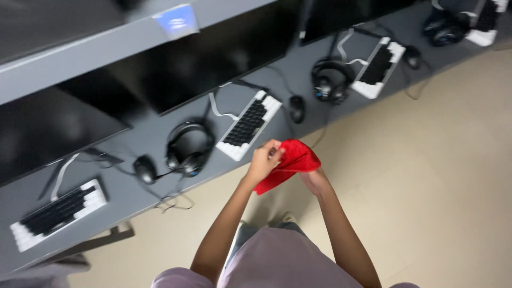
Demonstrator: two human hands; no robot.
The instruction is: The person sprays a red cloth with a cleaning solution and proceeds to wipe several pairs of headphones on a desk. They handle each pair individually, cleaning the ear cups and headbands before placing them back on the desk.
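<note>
Bare forearms, pale lilac top, grey trousers.

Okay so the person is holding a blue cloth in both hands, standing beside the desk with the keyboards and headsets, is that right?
Not quite: the cloth is red, not blue. The head view shows the left hand and right hand both holding it, beside the desk with keyboards and headsets.

Red cloth (290,162): soft fabric, bright red, bunched and partly folded. It was held in the air between both hands, above the pale floor, just off the front edge of the desk. One corner hung down to the left; the upper part was crumpled.
</note>
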